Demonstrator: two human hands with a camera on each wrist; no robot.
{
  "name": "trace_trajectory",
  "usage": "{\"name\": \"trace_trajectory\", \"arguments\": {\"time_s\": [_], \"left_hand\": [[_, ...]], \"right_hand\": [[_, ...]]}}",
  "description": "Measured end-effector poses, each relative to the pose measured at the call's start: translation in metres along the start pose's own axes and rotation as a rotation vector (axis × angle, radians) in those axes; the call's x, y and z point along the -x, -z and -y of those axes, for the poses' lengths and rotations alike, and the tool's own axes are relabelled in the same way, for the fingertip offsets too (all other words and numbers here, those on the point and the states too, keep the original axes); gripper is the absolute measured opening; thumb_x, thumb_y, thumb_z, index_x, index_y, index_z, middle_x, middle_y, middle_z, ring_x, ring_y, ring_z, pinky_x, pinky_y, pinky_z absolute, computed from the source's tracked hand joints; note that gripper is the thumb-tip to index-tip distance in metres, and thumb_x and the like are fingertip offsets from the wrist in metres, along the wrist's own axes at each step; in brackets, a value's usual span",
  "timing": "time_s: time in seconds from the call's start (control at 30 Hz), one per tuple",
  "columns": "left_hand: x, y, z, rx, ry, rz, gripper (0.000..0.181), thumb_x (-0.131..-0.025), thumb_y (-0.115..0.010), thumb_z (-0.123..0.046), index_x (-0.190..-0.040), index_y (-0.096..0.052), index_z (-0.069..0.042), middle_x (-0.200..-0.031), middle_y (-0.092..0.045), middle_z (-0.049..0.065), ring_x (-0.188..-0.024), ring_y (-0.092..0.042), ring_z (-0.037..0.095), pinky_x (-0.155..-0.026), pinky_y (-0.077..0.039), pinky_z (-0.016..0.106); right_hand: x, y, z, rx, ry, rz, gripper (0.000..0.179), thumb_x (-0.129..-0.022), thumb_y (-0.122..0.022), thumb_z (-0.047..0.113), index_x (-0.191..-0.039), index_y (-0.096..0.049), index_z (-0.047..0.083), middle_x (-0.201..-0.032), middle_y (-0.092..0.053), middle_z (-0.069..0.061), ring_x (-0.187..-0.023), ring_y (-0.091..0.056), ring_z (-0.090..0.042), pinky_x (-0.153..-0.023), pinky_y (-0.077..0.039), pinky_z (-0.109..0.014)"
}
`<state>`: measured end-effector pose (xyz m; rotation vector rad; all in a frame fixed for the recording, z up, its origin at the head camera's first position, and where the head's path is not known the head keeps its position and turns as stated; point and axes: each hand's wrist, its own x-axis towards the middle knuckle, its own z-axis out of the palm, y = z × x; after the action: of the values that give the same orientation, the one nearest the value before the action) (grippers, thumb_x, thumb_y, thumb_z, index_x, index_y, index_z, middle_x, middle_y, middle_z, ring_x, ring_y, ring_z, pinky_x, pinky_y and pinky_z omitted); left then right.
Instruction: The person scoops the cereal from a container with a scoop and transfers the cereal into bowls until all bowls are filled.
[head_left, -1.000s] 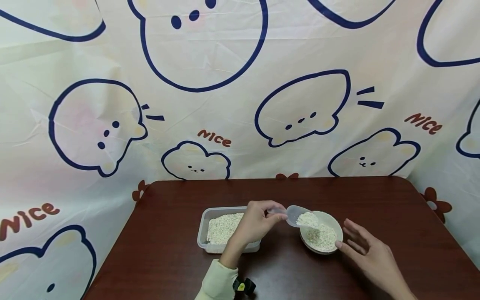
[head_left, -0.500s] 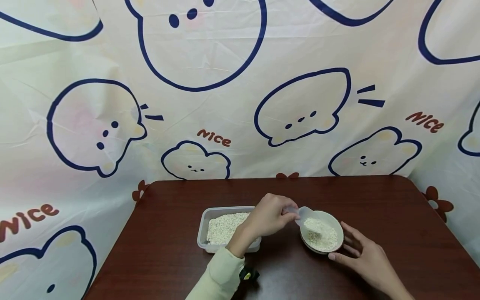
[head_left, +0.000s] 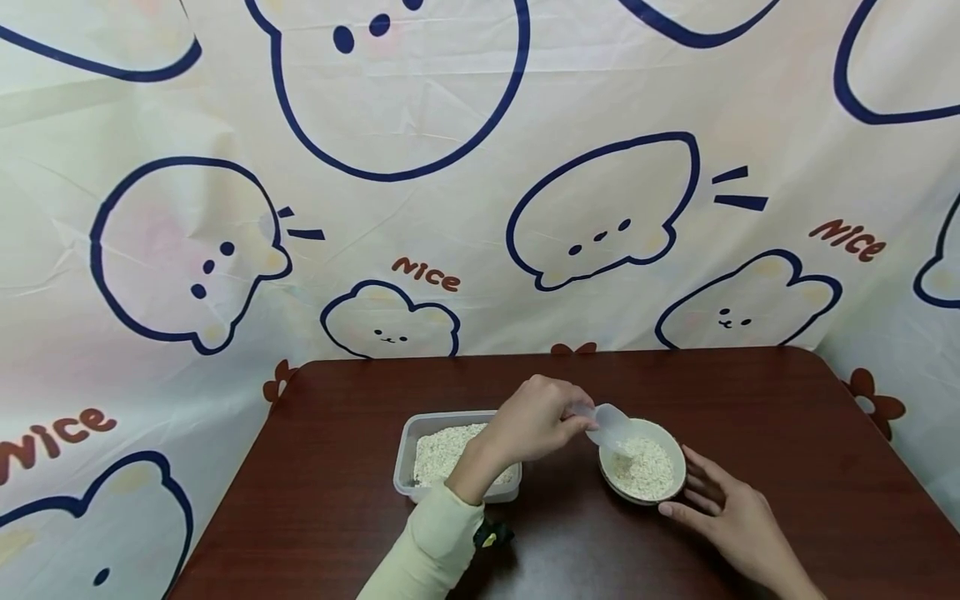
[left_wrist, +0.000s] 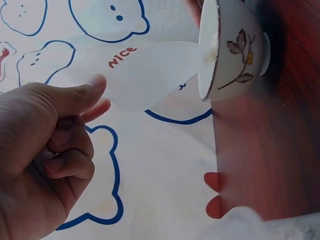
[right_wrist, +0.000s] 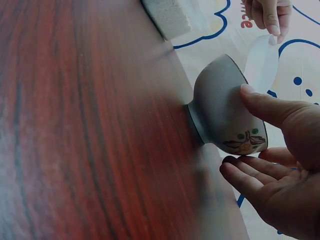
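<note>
Scoop (head_left: 611, 425), pinched by the left hand (head_left: 536, 419), is tipped over the white bowl (left_wrist: 227, 70), whose side is touched by the spread thumb and fingers of the right hand (head_left: 723, 510), on a dark reddish-brown table (head_left: 322, 525) backed by cartoon-printed cloth (head_left: 480, 217), while leaf decoration (left_wrist: 245, 56) is shown only by the wrist views.

The left sleeve (head_left: 423, 546) is pale yellow-green, loose and softly creased, at the lower centre of the head view. Beside its cuff (head_left: 459, 510) sits a small black device with a yellow mark (head_left: 490, 540). The right hand (head_left: 738, 521) is bare.
</note>
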<state>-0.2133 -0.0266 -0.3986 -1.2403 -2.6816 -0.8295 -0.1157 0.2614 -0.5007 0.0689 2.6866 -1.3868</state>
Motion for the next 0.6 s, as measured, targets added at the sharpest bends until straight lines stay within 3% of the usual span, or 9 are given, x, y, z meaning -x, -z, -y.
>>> {"name": "trace_trajectory", "arguments": {"time_s": [0.2,0.6], "left_hand": [[0.002,0.006,0.000,0.028,0.014,-0.012,0.019,-0.099,-0.080,-0.022,-0.110,-0.082,-0.007,-0.103,-0.082,0.003,-0.077,-0.066,0.002,-0.067,-0.046,0.009],[0.014,0.003,0.007,0.117,0.065,-0.055,0.014,-0.098,-0.081,-0.020,-0.107,-0.083,-0.008,-0.097,-0.081,0.002,-0.063,-0.048,0.001,-0.060,-0.040,0.013]], "right_hand": [[0.002,0.000,0.000,-0.007,0.003,-0.004,0.101,-0.088,-0.090,0.039,-0.165,-0.038,0.002,-0.151,-0.056,-0.035,-0.125,-0.072,-0.041,-0.088,-0.064,-0.032],[0.003,0.000,-0.002,0.000,0.010,-0.019,0.097,-0.088,-0.089,0.040,-0.163,-0.041,0.003,-0.151,-0.057,-0.033,-0.124,-0.072,-0.039,-0.088,-0.064,-0.032]]}}
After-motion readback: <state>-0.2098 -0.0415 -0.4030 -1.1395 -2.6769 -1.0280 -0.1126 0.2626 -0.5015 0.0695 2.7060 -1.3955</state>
